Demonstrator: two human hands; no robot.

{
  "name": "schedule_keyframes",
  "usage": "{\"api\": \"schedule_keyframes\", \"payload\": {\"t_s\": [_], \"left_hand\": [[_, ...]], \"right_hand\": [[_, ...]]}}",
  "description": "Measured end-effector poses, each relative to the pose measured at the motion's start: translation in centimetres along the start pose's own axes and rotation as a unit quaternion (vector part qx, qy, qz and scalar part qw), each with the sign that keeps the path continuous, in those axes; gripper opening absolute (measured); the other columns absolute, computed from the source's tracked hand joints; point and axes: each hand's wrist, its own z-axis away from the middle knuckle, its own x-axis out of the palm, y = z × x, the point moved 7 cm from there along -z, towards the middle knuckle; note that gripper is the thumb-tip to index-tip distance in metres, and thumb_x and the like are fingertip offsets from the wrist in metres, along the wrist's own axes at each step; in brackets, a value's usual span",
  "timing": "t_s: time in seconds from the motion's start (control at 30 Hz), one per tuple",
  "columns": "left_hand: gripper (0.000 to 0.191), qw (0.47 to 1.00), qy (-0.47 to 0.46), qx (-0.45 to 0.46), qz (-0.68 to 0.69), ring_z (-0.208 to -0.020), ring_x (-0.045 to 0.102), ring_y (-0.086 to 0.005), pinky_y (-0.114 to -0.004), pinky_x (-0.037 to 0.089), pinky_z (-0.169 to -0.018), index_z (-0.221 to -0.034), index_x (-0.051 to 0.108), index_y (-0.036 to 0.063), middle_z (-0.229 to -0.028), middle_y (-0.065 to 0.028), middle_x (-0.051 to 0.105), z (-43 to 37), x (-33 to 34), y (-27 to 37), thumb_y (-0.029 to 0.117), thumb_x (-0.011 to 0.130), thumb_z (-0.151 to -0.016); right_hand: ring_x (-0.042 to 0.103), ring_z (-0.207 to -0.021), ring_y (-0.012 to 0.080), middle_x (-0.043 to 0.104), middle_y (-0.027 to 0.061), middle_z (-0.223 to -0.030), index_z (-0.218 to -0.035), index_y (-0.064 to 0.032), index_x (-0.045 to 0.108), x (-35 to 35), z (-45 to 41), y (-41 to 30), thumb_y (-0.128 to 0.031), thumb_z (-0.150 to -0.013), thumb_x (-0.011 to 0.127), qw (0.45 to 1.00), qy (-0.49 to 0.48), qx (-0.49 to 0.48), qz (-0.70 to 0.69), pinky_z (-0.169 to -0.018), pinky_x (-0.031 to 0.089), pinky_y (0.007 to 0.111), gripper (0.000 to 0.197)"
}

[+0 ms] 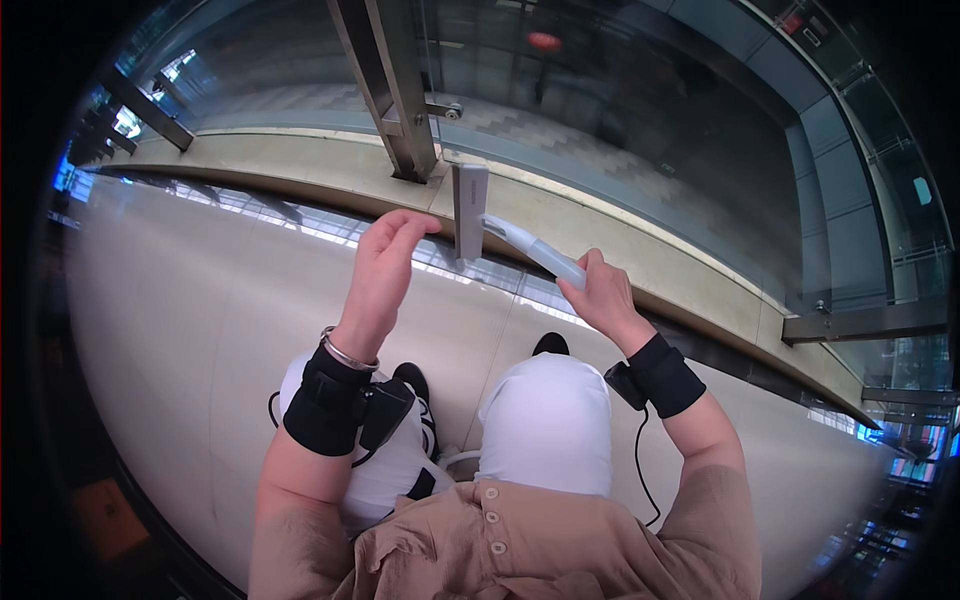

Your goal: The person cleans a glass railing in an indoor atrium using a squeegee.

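Observation:
My right hand (pixel 600 291) is closed round the pale plastic handle of a squeegee-like tool (pixel 470 214). The tool's long grey head points away from me, and its far end overlaps the stone ledge (pixel 330 166) at the foot of a glass panel. Left of the head, my left hand (pixel 384 270) hangs in the air with the thumb and fingertips bunched towards it. A small gap shows between those fingertips and the head, and I see nothing held in them. Both wrists wear black bands with small black devices.
Beyond the ledge stands a large glass panel (pixel 600 105), fixed to a metal post (pixel 390 97). More metal posts rise along the ledge at both sides. Glossy floor tiles (pixel 172 300) lie under my feet. An orange object (pixel 110 517) is at the lower left.

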Motion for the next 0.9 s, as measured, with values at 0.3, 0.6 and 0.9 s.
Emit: {"api": "schedule_keyframes", "payload": {"t_s": [0.3,0.6,0.9], "left_hand": [[0.024,0.987,-0.043,-0.08,-0.135,-0.068,0.047,-0.0093,-0.023,0.039,-0.063,-0.089,0.057,-0.0032,-0.076,-0.0041,0.057,-1.4,1.3,-3.4,0.019,0.052,-0.082],[0.022,0.982,-0.037,-0.11,-0.151,-0.063,0.045,-0.0071,-0.022,0.038,-0.058,-0.089,0.058,-0.0006,-0.076,-0.0019,0.057,-1.2,1.9,-4.0,0.02,0.054,-0.083],[0.021,0.981,-0.062,-0.072,-0.169,-0.065,0.046,-0.0072,-0.022,0.039,-0.059,-0.089,0.058,-0.0001,-0.079,-0.0019,0.058,-1.1,3.4,-4.0,0.019,0.055,-0.082]], "right_hand": [[0.059,-0.065,0.0359,0.06,0.019,-0.069,-0.1,-0.0024,0.053,0.8,-9.3,-2.9,-0.029,-0.078,0.057,0.997,0.075,0.006,0.007,-0.061,0.045,0.044,0.034],[0.059,-0.075,0.0375,0.061,0.02,-0.079,-0.099,0.0003,0.051,4.2,-13.4,-1.8,-0.034,-0.084,0.05,0.994,0.027,0.1,0.019,-0.066,0.045,0.045,0.037],[0.058,-0.078,0.0384,0.061,0.0184,-0.079,-0.101,-0.0051,0.051,-2.0,-3.9,4.9,-0.037,-0.084,0.048,0.987,0.086,0.129,0.042,-0.069,0.044,0.047,0.037]]}}
